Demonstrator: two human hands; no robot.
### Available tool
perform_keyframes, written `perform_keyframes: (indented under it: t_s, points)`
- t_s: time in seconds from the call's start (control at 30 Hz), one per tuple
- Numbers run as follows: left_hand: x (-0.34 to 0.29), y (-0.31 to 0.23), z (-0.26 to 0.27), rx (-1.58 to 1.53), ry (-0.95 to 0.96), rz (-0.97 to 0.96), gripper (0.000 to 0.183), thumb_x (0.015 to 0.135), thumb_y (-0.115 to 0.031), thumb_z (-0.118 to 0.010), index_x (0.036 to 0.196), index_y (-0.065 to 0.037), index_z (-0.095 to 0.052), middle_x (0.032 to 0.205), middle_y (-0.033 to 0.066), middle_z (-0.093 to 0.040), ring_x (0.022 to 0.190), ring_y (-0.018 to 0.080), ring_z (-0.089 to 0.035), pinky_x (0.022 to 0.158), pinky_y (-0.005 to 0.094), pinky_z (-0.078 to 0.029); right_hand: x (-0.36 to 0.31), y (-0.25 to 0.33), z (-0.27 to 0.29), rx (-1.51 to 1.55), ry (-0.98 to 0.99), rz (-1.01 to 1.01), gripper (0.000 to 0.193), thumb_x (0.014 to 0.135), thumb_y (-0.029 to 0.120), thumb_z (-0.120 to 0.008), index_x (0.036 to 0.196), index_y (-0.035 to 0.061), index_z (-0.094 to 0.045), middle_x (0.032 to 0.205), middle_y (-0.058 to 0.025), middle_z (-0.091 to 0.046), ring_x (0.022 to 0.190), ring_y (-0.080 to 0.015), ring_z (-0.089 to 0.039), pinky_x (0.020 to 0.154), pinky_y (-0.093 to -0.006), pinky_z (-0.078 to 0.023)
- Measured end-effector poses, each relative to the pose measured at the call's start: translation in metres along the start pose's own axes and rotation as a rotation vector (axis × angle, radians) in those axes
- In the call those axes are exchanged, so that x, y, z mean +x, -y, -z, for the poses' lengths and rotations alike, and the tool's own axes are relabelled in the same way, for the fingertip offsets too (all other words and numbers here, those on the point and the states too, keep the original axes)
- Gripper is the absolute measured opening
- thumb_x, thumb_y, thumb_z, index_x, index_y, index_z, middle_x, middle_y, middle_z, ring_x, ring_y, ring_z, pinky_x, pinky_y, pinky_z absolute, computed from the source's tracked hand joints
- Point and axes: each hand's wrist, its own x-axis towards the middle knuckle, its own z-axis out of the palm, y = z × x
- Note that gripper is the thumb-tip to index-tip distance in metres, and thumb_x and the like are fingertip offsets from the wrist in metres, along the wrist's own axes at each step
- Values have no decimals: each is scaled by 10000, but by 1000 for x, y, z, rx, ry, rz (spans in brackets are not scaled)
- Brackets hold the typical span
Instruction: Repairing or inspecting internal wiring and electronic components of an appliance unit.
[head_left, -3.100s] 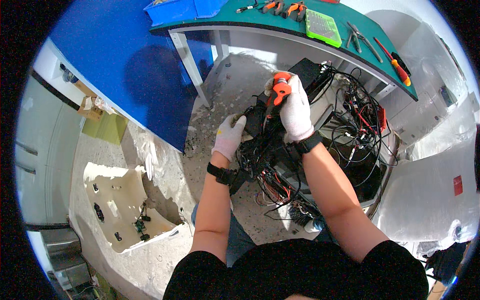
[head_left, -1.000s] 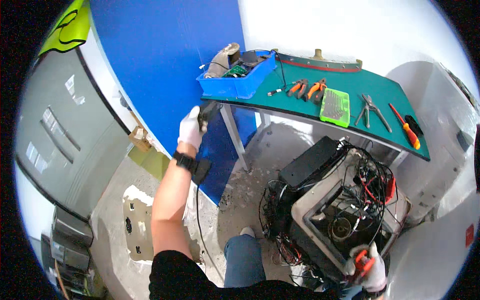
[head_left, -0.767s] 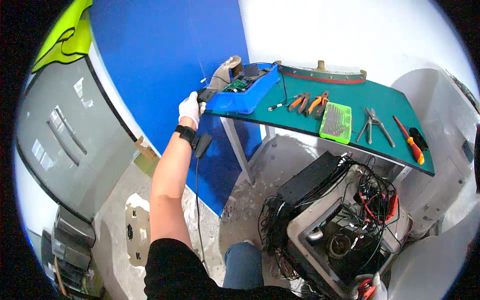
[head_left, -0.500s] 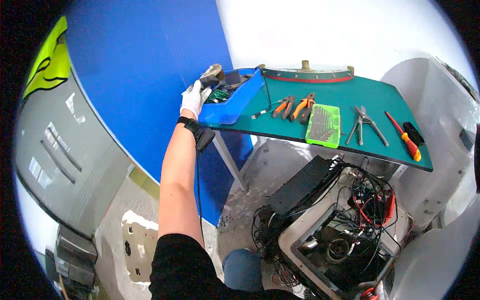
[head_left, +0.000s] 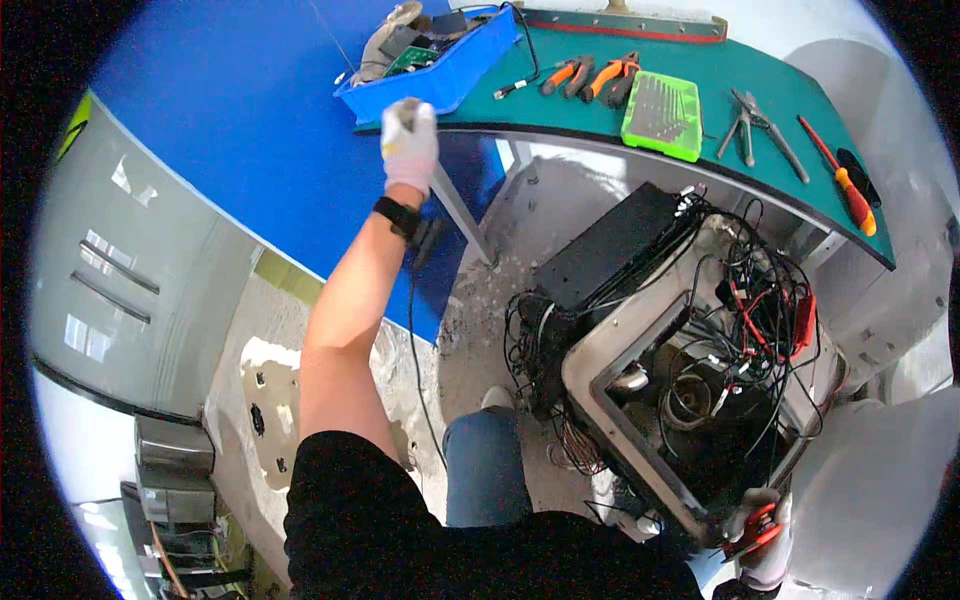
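My left hand (head_left: pixel 410 145), in a white glove, is in the air just in front of the blue plastic bin (head_left: pixel 420 88). Its fingers are curled in, and nothing shows in them. Loose electronic parts fill the bin, among them a green circuit board (head_left: pixel 411 61) and dark pieces. At the lower right, my gloved right hand (head_left: pixel 768 562) is closed round red-handled pliers (head_left: pixel 762 530), whose jaws I cannot make out. This hand is beside the near corner of an open beige-framed casing (head_left: pixel 610 410) with a tangle of black and red wires (head_left: pixel 765 330) over it.
On the green table (head_left: pixel 560 120) lie orange-handled pliers (head_left: pixel 608 78), a green bit case (head_left: pixel 663 115), grey snips (head_left: pixel 760 130) and a red-and-yellow screwdriver (head_left: pixel 845 185). A black box (head_left: pixel 610 250) leans by the casing. A black cable (head_left: pixel 418 360) hangs from my left wrist. A blue panel (head_left: pixel 240 120) stands at left.
My left hand has drawn back from the parts in the bin toward me. The view has tipped downward, and more of my right hand and the red-handled pliers shows.
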Motion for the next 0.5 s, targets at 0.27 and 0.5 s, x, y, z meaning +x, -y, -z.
perform_keyframes:
  t_s: [0.27, 0.5]
  points:
    - [-191, -40, 33, 601, 1073, -390, 195, 823, -254, -605, 911, -93, -673, 904, 110, -606, 852, 309, -604, 755, 376, -489, -15, -5, -6, 30, -149, 110, 477, 970, 473, -350, 1002, 55, -576, 694, -65, -563, 552, -175, -497, 515, -303, -418]
    - [-231, -49, 32, 497, 776, -222, 190, 818, -238, -613, 899, -74, -665, 885, 124, -588, 844, 321, -597, 742, 401, -484, -23, 9, -26, 100, 16, 233, 472, 972, 455, -364, 959, 36, -580, 657, -58, -536, 530, -165, -478, 490, -285, -381]
